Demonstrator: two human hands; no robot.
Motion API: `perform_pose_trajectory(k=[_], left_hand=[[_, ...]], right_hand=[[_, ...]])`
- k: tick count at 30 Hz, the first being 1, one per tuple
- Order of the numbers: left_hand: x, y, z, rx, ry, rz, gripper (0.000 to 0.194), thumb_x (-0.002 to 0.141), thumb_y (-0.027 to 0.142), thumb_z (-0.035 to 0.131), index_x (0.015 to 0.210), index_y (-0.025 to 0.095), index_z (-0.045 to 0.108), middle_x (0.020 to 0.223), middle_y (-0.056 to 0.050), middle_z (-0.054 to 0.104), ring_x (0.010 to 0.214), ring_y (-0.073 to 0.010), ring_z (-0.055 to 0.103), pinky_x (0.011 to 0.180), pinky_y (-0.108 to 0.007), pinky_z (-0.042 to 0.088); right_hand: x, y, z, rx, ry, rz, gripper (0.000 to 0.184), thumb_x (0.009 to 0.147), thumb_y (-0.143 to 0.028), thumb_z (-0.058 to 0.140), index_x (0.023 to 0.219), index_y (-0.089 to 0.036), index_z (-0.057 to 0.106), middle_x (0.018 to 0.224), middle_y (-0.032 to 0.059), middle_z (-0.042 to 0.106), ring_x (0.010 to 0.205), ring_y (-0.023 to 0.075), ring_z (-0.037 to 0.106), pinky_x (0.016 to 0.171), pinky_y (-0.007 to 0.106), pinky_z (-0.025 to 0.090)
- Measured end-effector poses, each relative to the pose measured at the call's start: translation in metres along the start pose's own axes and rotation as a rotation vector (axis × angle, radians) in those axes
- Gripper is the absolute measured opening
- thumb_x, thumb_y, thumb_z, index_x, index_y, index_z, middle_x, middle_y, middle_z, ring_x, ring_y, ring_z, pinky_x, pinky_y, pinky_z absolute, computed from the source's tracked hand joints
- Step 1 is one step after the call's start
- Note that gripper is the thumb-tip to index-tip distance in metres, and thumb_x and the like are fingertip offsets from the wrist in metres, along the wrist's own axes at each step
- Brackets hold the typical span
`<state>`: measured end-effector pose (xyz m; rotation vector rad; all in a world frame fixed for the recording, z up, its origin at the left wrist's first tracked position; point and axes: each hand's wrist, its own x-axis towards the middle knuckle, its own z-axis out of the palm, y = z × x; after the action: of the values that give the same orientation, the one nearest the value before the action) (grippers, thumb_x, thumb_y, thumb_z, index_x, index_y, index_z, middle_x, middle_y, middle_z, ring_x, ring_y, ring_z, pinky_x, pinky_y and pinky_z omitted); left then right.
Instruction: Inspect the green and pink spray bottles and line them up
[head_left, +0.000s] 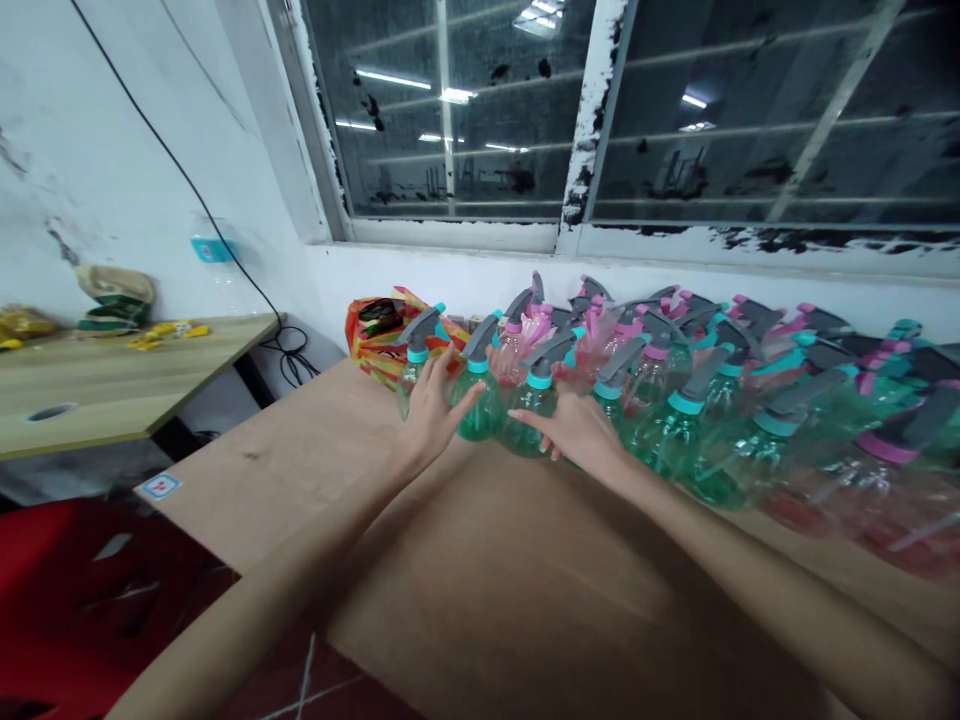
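My left hand [433,412] is open, its thumb and fingers spread, between a small green spray bottle [412,380] at the row's left end and a round green spray bottle [478,405]. My right hand [586,428] reaches in from the right with its thumb stretched left across the front of another green spray bottle [529,430]. Its fingers look apart and not wrapped round anything; whether they touch the bottle I cannot tell. Both bottles between my hands stand upright, with grey trigger heads and turquoise collars.
Many more green and pink spray bottles [671,440] crowd the brown tabletop [480,560] along the wall to the right. Behind the left end lies an orange-yellow bag [367,340]. A second table [187,370] with yellow pieces stands left, above a red stool [75,600]. A cable [172,155] hangs down.
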<state>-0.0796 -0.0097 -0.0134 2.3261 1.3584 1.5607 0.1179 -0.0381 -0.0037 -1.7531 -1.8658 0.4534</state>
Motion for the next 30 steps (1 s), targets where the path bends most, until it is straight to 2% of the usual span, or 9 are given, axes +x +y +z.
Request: perform_pose_trajectory(k=[2, 6, 9, 12, 15, 19, 22, 26, 30], left_hand=[[-0.015, 0.001, -0.011, -0.062, 0.01, -0.028, 0.048, 0.084, 0.036, 0.057, 0.128, 0.022, 0.041, 0.124, -0.01, 0.049, 0.114, -0.0247, 0.05, 0.094, -0.043, 0.044], [-0.043, 0.006, -0.03, -0.182, -0.028, -0.089, 0.036, 0.088, 0.033, 0.052, 0.122, 0.023, 0.046, 0.12, -0.008, 0.051, 0.112, -0.0221, 0.053, 0.095, -0.041, 0.046], [-0.056, 0.02, -0.035, -0.252, -0.137, -0.125, 0.032, 0.085, 0.034, 0.056, 0.114, 0.021, 0.053, 0.115, -0.007, 0.056, 0.109, -0.0221, 0.056, 0.096, -0.042, 0.046], [-0.059, 0.043, -0.031, -0.326, -0.277, -0.14, 0.047, 0.077, 0.037, 0.065, 0.119, 0.02, 0.052, 0.119, -0.009, 0.056, 0.113, -0.0247, 0.054, 0.097, -0.044, 0.044], [-0.053, 0.072, -0.025, -0.412, -0.43, -0.144, 0.069, 0.069, 0.039, 0.072, 0.128, 0.018, 0.043, 0.128, -0.013, 0.052, 0.116, -0.0283, 0.051, 0.097, -0.047, 0.043], [-0.044, 0.118, -0.014, -0.646, -0.616, -0.23, 0.078, 0.067, 0.033, 0.073, 0.133, 0.014, 0.036, 0.127, -0.016, 0.052, 0.113, -0.0307, 0.052, 0.095, -0.048, 0.042], [-0.044, 0.149, 0.001, -0.765, -0.675, -0.235, 0.071, 0.068, 0.032, 0.073, 0.129, 0.019, 0.04, 0.12, -0.012, 0.057, 0.102, -0.0285, 0.058, 0.084, -0.044, 0.047], [-0.047, 0.176, 0.029, -0.762, -0.696, -0.155, 0.049, 0.072, 0.029, 0.07, 0.116, 0.02, 0.05, 0.115, -0.007, 0.059, 0.09, -0.0211, 0.059, 0.078, -0.035, 0.048], [-0.045, 0.189, 0.058, -0.722, -0.689, -0.095, 0.04, 0.073, 0.009, 0.057, 0.111, 0.02, 0.051, 0.101, -0.003, 0.062, 0.075, -0.0143, 0.059, 0.07, -0.029, 0.049]], right_hand=[[-0.005, -0.002, -0.002, -0.022, -0.005, -0.022, 0.071, 0.074, -0.061, 0.051, 0.119, -0.007, 0.047, 0.043, -0.0008, 0.058, 0.04, 0.0179, 0.056, 0.043, 0.029, 0.041], [-0.023, -0.01, -0.004, -0.103, 0.027, -0.082, 0.07, 0.073, -0.063, 0.051, 0.117, -0.009, 0.05, 0.05, 0.0031, 0.061, 0.049, 0.0221, 0.059, 0.046, 0.031, 0.04], [-0.045, -0.015, -0.004, -0.19, 0.066, -0.124, 0.071, 0.072, -0.066, 0.05, 0.112, -0.008, 0.054, 0.057, 0.0096, 0.064, 0.058, 0.0286, 0.062, 0.047, 0.034, 0.038], [-0.071, -0.016, -0.007, -0.249, 0.085, -0.155, 0.071, 0.073, -0.067, 0.048, 0.112, -0.008, 0.056, 0.059, 0.0113, 0.065, 0.057, 0.0306, 0.062, 0.046, 0.034, 0.037], [-0.098, -0.012, -0.014, -0.267, 0.115, -0.204, 0.065, 0.074, -0.064, 0.051, 0.113, -0.012, 0.055, 0.062, 0.0092, 0.067, 0.057, 0.0285, 0.064, 0.046, 0.033, 0.037], [-0.129, 0.003, -0.026, -0.333, 0.146, -0.248, 0.058, 0.068, -0.065, 0.058, 0.099, -0.016, 0.061, 0.061, 0.007, 0.069, 0.054, 0.0282, 0.065, 0.043, 0.031, 0.035], [-0.145, 0.017, -0.036, -0.392, 0.138, -0.251, 0.052, 0.068, -0.066, 0.058, 0.088, -0.019, 0.063, 0.056, 0.0052, 0.068, 0.05, 0.0283, 0.065, 0.041, 0.031, 0.033], [-0.159, 0.034, -0.053, -0.399, 0.128, -0.228, 0.049, 0.066, -0.067, 0.059, 0.078, -0.019, 0.063, 0.055, 0.0046, 0.067, 0.05, 0.0276, 0.065, 0.04, 0.03, 0.034], [-0.166, 0.064, -0.072, -0.32, 0.079, -0.211, 0.053, 0.066, -0.064, 0.062, 0.087, -0.016, 0.061, 0.056, 0.0026, 0.066, 0.049, 0.0245, 0.064, 0.042, 0.032, 0.042]])
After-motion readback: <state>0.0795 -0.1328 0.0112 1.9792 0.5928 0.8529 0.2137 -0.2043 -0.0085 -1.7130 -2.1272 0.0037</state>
